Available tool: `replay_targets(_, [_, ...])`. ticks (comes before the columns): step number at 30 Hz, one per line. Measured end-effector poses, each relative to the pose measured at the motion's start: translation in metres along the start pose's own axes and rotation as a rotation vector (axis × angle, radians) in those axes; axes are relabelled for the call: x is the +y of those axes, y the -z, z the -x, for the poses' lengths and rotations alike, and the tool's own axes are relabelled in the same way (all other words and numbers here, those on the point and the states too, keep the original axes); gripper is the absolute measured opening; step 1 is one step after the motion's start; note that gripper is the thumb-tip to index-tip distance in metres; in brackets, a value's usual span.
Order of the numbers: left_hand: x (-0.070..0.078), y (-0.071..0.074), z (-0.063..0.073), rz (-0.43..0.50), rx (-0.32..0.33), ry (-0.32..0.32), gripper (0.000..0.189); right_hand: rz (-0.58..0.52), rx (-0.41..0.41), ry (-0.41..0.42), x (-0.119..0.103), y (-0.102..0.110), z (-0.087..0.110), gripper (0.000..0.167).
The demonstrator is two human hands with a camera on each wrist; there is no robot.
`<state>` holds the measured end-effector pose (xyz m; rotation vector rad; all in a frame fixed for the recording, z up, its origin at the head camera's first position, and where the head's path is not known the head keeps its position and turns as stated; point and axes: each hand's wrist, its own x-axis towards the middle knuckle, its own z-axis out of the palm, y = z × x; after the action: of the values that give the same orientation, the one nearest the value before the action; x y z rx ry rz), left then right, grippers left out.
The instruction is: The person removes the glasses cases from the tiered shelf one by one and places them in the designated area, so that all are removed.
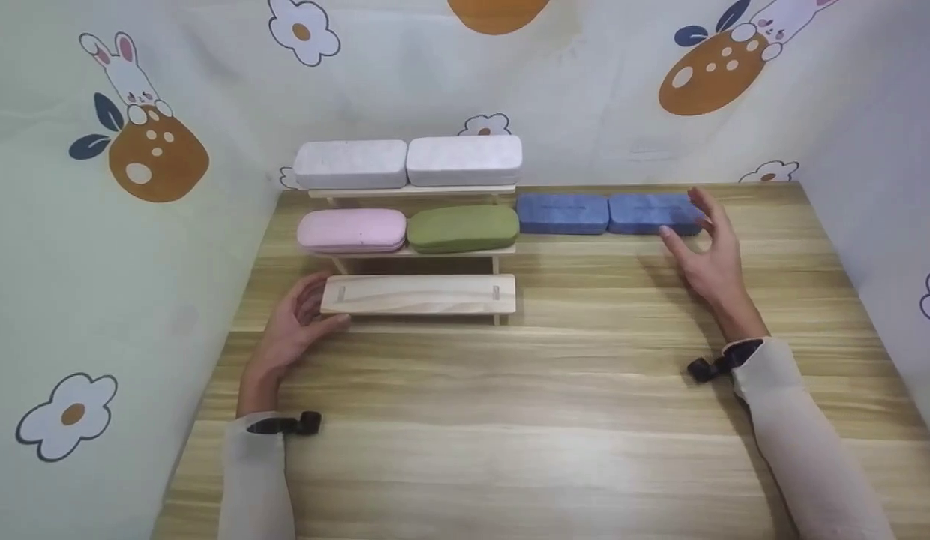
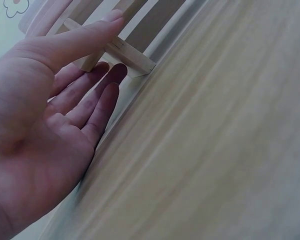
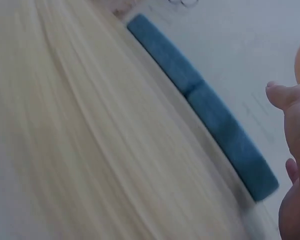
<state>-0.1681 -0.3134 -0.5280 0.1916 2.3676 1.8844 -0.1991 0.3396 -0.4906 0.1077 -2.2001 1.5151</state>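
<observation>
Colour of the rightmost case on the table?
The rightmost case is blue, lightly mottled; the head view shows it best.

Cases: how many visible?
6: left white case, right white case on the top tier; pink case, green case on the middle tier; left blue case, right blue case on the table. More may be hidden.

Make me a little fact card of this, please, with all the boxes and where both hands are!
Top step: two white cases, side by side
Middle step: pink case left, green case right
Bottom step: pale wooden board
On the table: two blue cases, right of the steps
Case total: six
Left hand: around the bottom step's left end; grip unclear
Right hand: at the right-hand blue case's outer end; touching unclear
Backdrop: bunnies and flowers
</observation>
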Motion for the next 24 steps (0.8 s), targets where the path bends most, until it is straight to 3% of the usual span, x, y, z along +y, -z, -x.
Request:
replay_targets(5, [-0.001, 0.000, 0.000, 0.031, 0.017, -0.019, 0.087, -0.074, -0.071, 0.041, -0.019, -0.027, 0.003, 0.070])
replay_targets(12, [-0.002, -0.003, 0.001, 0.066, 0.028, -0.044, 0.086, -0.114, -0.177, 0.053, -0.021, -0.061, 0.009, 0.068])
replay_targets(24, [0.003, -0.004, 0.002, 0.113, 0.035, -0.041, 0.087, -0.275, -0.262, 0.107, -0.046, -0.107, 0.016, 0.065])
